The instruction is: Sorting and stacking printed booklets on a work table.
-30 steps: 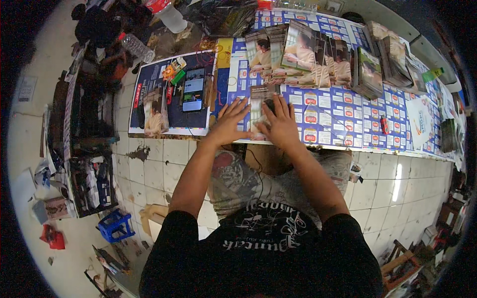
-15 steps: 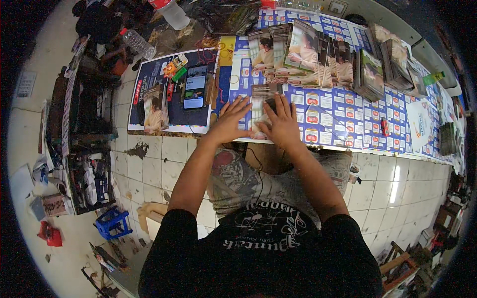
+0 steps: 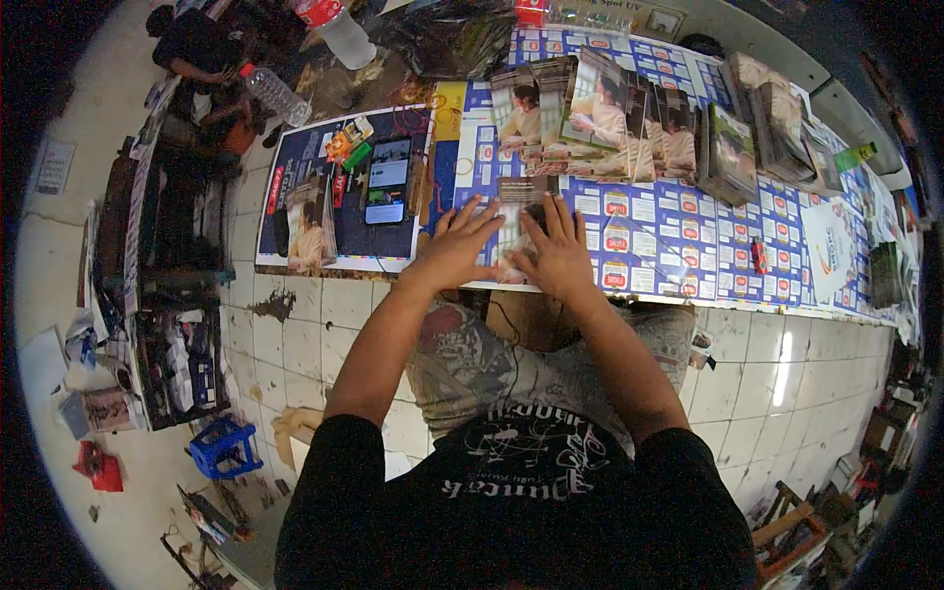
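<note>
My left hand (image 3: 458, 246) and my right hand (image 3: 558, 251) lie flat, fingers spread, on a small stack of printed leaflets (image 3: 515, 211) at the near edge of a table covered in blue and white patterned sheets (image 3: 669, 221). The leaflets sit between the two hands, partly hidden by them. Behind them stand rows of similar printed booklets with a person's photo on the cover (image 3: 600, 108). More stacks of booklets (image 3: 733, 147) lie further right.
A smartphone with a lit screen (image 3: 387, 180) rests on a dark poster (image 3: 324, 197) to the left, with small coloured items (image 3: 346, 147). Two plastic bottles (image 3: 277, 93) stand behind. A small red object (image 3: 760, 258) lies right. Shelves, a blue stool (image 3: 224, 448) and clutter fill the tiled floor left.
Both hands stay pressed on the leaflets; the fingers have spread a little. The view has shifted slightly.
</note>
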The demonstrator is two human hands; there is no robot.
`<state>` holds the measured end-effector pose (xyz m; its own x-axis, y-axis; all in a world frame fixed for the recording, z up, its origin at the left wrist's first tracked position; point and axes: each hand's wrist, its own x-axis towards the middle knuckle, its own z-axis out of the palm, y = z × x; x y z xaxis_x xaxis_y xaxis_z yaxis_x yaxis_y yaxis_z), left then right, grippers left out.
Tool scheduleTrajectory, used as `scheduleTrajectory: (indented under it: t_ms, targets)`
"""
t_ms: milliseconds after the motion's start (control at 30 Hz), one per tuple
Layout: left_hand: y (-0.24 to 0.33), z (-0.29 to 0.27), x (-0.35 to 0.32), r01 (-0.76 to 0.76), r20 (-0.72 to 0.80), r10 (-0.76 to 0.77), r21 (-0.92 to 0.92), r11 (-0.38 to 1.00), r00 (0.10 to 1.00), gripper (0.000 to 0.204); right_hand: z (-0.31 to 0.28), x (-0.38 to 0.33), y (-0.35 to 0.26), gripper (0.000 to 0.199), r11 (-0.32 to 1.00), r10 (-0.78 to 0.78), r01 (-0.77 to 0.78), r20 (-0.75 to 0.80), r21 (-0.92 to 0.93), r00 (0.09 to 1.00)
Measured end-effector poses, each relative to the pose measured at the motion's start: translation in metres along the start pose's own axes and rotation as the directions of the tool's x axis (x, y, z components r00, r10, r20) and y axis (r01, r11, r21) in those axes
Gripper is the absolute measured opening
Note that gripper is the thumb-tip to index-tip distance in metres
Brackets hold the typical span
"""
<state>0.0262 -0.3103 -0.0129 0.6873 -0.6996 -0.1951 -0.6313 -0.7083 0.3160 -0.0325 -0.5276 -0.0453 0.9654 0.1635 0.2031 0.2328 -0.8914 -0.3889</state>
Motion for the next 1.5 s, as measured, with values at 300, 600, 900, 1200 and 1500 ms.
scheduleTrajectory:
  t_ms: [300, 600, 900, 1200, 1500]
  targets:
    - [0.024, -0.015, 0.019, 0.060, 0.136, -0.088, 0.197, 0.979, 0.987, 0.095, -0.062, -0.076, 0.097, 0.060, 0.868, 0.406, -0.441, -0.184, -0.226, 0.895]
    - [0.035, -0.017, 0.039, 0.089, 0.254, -0.145, 0.219, 0.972, 0.956, 0.106, -0.064, -0.062, 0.052, 0.050, 0.993, 0.069, -0.063, -0.057, 0.096, 0.996]
    - [0.042, -0.019, 0.043, 0.106, 0.287, -0.158, 0.189, 0.976, 0.945, 0.110, -0.033, 0.020, 0.069, 0.054, 0.963, 0.008, -0.086, -0.291, -0.256, 0.957]
    - [0.033, -0.010, 0.049, 0.141, 0.325, -0.184, 0.152, 0.978, 0.928, 0.113, -0.040, 0.028, 0.074, 0.053, 0.973, -0.055, -0.016, -0.296, -0.232, 0.954]
    - [0.039, -0.024, 0.045, 0.088, 0.347, -0.149, 0.185, 0.979, 0.926, 0.113, -0.096, -0.048, 0.088, 0.043, 0.873, -0.471, 0.485, 0.359, 0.057, 0.806]
